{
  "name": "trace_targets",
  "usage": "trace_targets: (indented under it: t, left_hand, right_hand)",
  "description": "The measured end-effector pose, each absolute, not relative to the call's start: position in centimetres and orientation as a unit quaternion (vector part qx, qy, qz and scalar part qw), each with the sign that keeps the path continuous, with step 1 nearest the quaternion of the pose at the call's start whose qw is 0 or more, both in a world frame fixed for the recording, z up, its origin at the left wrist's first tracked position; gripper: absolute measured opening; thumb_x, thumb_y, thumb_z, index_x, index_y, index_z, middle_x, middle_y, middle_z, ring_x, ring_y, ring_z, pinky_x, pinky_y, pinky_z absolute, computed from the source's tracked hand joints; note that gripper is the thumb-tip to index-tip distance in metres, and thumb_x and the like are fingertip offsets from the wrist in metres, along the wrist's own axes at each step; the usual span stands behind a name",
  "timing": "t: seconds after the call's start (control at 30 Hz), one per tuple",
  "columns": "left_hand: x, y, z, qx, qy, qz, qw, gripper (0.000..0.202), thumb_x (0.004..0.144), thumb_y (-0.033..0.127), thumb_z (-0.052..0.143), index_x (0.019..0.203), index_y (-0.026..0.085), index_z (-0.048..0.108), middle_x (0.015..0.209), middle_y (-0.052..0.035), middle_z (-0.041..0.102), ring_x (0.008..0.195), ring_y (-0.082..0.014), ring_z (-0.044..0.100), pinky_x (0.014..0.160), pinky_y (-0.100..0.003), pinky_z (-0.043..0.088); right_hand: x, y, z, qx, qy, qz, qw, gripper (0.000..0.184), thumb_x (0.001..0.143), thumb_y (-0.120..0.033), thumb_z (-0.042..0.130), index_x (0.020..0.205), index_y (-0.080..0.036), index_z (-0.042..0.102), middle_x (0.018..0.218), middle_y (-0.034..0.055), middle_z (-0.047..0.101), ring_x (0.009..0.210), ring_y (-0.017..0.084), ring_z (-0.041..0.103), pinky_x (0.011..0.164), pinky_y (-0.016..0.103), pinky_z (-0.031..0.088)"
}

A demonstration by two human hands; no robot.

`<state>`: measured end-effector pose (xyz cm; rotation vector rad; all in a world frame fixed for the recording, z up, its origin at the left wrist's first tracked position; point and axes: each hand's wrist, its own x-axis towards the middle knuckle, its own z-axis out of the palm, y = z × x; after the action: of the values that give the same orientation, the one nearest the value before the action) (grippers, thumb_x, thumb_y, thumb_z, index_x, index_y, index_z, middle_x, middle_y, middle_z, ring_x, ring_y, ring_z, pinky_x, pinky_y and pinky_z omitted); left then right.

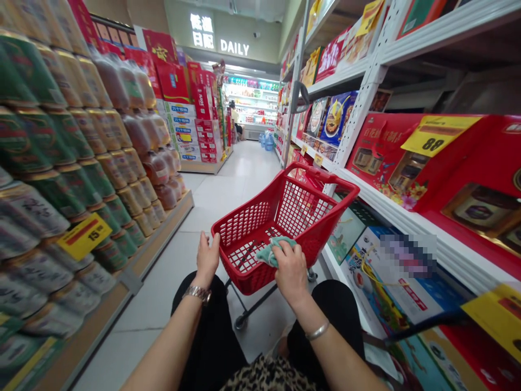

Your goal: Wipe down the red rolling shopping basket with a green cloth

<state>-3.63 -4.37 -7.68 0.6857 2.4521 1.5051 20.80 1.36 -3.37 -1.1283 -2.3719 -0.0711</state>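
Lap: black trousers.
Left hand: curled on the near rim of a red shopping cart.
Right hand: apart from the left, pressing a green cloth.
Cloth: on the cart's near rim, closest to the right hand.
Cart: long way points straight ahead.

The left hand stands edge-on and half curled, while the right hand rests palm-down.

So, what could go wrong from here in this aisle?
The red shopping trolley runs close to the white shelf, so it might snag the boxed goods there. The teal cloth lies bunched under the right hand and could drop into the basket. With the left hand on the rim, a swerve might knock the stacked cans.
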Motion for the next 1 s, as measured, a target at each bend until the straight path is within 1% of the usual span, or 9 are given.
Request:
trace_targets:
  t: [0.07,0.17,0.27,0.43,0.57,0.67,0.73,0.83,1.0]
  left_hand:
    - [-2.1,-5.6,-7.9,0.201,0.806,0.543,0.126,0.081,0.092,0.060,0.052,0.155,0.010,0.042,0.151,-0.0226,0.056,0.139,-0.0318,0.056,0.118,-0.043,0.041]
    - [0.3,-7.3,-8.1,0.204,0.783,0.570,0.143,0.069,0.088,0.059,0.059,0.143,0.017,0.057,0.147,-0.0159,0.061,0.137,-0.0305,0.056,0.118,-0.043,0.041]
    - [1.8,-8.5,-8.1,0.222,0.779,0.565,0.155,0.066,0.083,0.058,0.065,0.135,0.017,0.064,0.141,-0.0144,0.065,0.132,-0.0314,0.059,0.115,-0.044,0.044]
    - [1.9,-9.1,-8.6,0.231,0.778,0.560,0.167,0.064,0.079,0.054,0.068,0.130,0.016,0.068,0.138,-0.0155,0.067,0.127,-0.0327,0.062,0.111,-0.045,0.047]
    - [1.5,-9.2,-9.0,0.241,0.776,0.562,0.155,0.061,0.076,0.051,0.069,0.126,0.017,0.071,0.135,-0.0141,0.069,0.122,-0.0316,0.065,0.107,-0.042,0.050]
    - [1.3,-9.1,-9.0,0.249,0.779,0.558,0.145,0.061,0.075,0.052,0.068,0.123,0.015,0.072,0.133,-0.0152,0.070,0.124,-0.0325,0.064,0.110,-0.043,0.048]
    - [1.3,-9.0,-9.0,0.249,0.779,0.559,0.138,0.058,0.074,0.051,0.068,0.120,0.016,0.073,0.132,-0.0149,0.070,0.124,-0.0329,0.064,0.112,-0.044,0.047]
    - [1.4,-8.9,-9.0,0.243,0.774,0.567,0.139,0.053,0.073,0.049,0.069,0.116,0.018,0.074,0.129,-0.0123,0.072,0.119,-0.0316,0.067,0.109,-0.043,0.049]
    - [1.4,-8.8,-9.3,0.248,0.764,0.578,0.146,0.053,0.074,0.049,0.066,0.117,0.018,0.074,0.132,-0.0125,0.070,0.115,-0.0293,0.069,0.109,-0.042,0.049]
  right_hand:
    - [20.8,1.1,-3.7,-0.413,-0.873,-0.023,0.260,0.043,0.085,-0.002,0.056,0.113,-0.028,0.075,0.132,0.0042,0.069,0.097,0.026,0.050,0.081,0.039,0.043]
    - [20.9,0.9,-4.0,-0.412,-0.871,-0.021,0.267,0.043,0.084,-0.002,0.057,0.114,-0.027,0.075,0.132,0.0034,0.069,0.099,0.026,0.049,0.082,0.039,0.042]
    - [20.9,0.7,-4.1,-0.415,-0.868,-0.023,0.272,0.043,0.083,-0.001,0.057,0.113,-0.026,0.075,0.132,0.0035,0.069,0.098,0.026,0.049,0.082,0.039,0.041]
    - [20.8,0.6,-4.3,-0.410,-0.864,-0.031,0.292,0.043,0.082,0.000,0.057,0.111,-0.026,0.075,0.130,0.0051,0.069,0.095,0.026,0.048,0.080,0.039,0.040]
    - [20.8,0.6,-4.3,-0.402,-0.864,-0.036,0.303,0.044,0.080,0.002,0.058,0.109,-0.026,0.075,0.128,0.0054,0.070,0.094,0.026,0.048,0.080,0.039,0.040]
    - [20.7,0.4,-4.0,-0.397,-0.868,-0.031,0.298,0.042,0.079,0.002,0.059,0.106,-0.026,0.075,0.126,0.0046,0.071,0.095,0.026,0.049,0.082,0.039,0.040]
    - [20.6,0.1,-3.8,-0.391,-0.873,-0.024,0.291,0.042,0.080,0.002,0.059,0.106,-0.027,0.075,0.126,0.0045,0.071,0.097,0.026,0.050,0.082,0.039,0.040]
    - [20.3,-0.7,-3.5,-0.378,-0.881,-0.016,0.285,0.040,0.084,0.000,0.059,0.108,-0.028,0.075,0.127,0.0046,0.071,0.097,0.025,0.051,0.080,0.039,0.040]
    - [19.4,-2.4,-3.4,-0.324,-0.899,-0.016,0.293,0.030,0.090,-0.006,0.060,0.104,-0.027,0.075,0.122,0.0032,0.072,0.093,0.024,0.052,0.079,0.039,0.041]
